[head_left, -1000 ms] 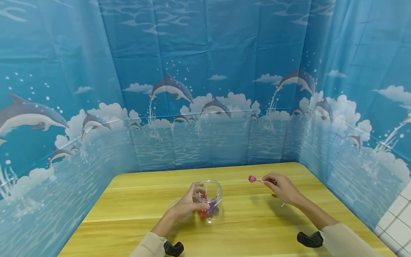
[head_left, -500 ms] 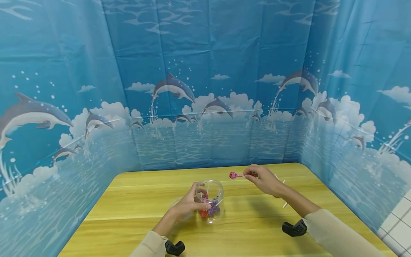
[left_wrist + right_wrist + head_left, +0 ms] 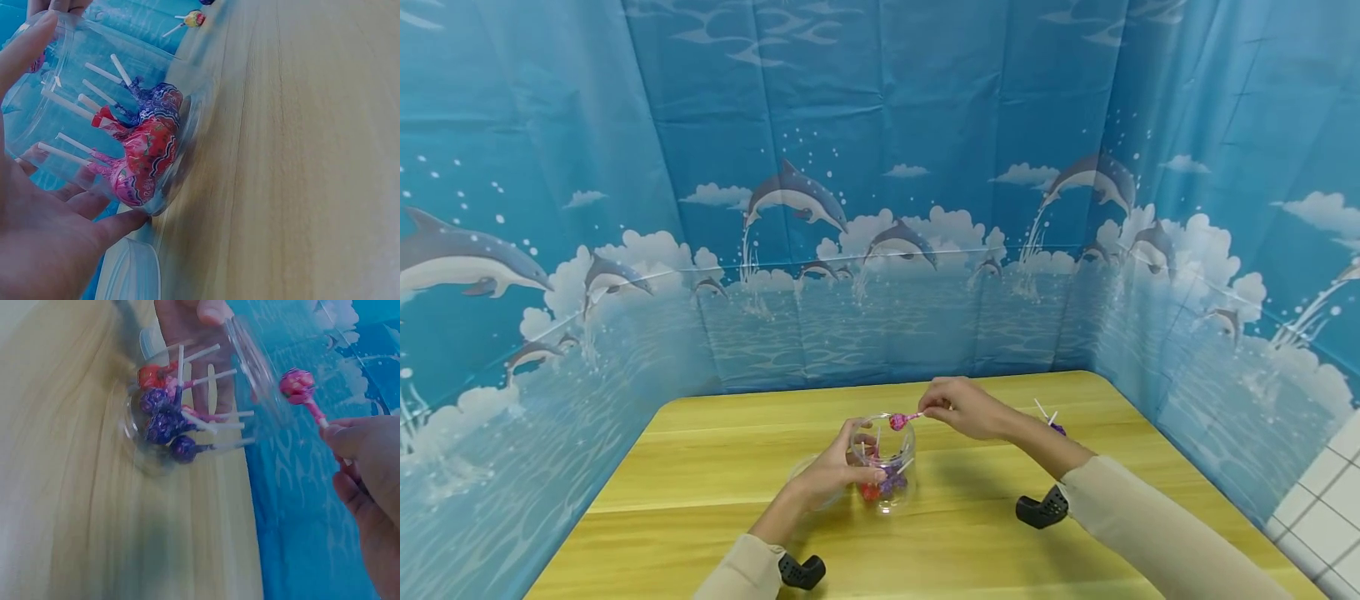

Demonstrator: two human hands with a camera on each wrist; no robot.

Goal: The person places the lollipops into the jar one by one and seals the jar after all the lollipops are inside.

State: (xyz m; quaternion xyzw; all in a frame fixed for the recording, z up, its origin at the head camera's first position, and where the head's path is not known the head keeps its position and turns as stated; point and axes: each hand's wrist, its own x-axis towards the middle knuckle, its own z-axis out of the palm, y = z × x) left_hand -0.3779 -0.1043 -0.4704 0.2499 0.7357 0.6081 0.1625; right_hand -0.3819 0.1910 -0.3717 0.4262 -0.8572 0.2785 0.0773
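My left hand grips a clear round jar from its left side, thumb in front and fingers behind. Inside the jar lie several wrapped lollipops in red, pink and purple, their white sticks pointing up toward the mouth. Between the thumb and fingers of my right hand, a pink lollipop is pinched by its stick. Its candy head is at the jar's open mouth, overlapping the rim in the head view and just outside it in the right wrist view.
A clear lid lies on the table to the left of the jar. More lollipops lie on the right, partly behind my right forearm, and a yellow one shows among them. A blue dolphin curtain surrounds the table.
My right hand has moved left with the pink lollipop, from over the right side of the table to the jar's mouth. The left hand still holds the jar in place.
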